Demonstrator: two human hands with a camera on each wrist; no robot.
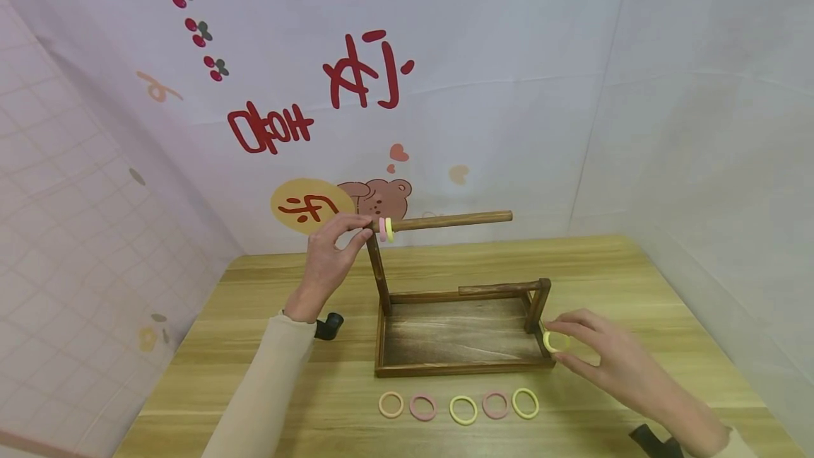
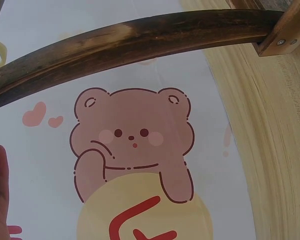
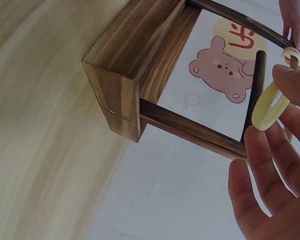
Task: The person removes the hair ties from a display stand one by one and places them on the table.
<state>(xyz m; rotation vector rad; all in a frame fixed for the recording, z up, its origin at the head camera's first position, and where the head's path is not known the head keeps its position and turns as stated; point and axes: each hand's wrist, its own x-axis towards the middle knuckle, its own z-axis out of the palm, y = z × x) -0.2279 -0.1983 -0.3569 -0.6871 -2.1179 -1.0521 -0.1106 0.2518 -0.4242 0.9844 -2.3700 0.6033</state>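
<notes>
A dark wooden stand (image 1: pixel 466 369) with a shallow tray base, a tall left post and a shorter right post stands on the table. My left hand (image 1: pixel 332 249) pinches the top corner of the tall post, where the upper rod (image 1: pixel 458 220) begins. Beside those fingertips, a pink ring (image 1: pixel 382 230) and a yellow ring (image 1: pixel 390 230) hang around the rod. Between thumb and fingers, my right hand (image 1: pixel 607 352) holds another yellow ring (image 3: pixel 268 107) at the stand's right end, near the short post (image 1: pixel 538 306).
In front of the stand lies a row of several rings: an orange one (image 1: pixel 391 405), pink ones (image 1: pixel 422 407) and yellow ones (image 1: pixel 463 410). A lower rod (image 1: pixel 499 289) reaches left from the short post. Behind the table (image 1: pixel 318 387) hangs a printed white cloth (image 1: pixel 509 90).
</notes>
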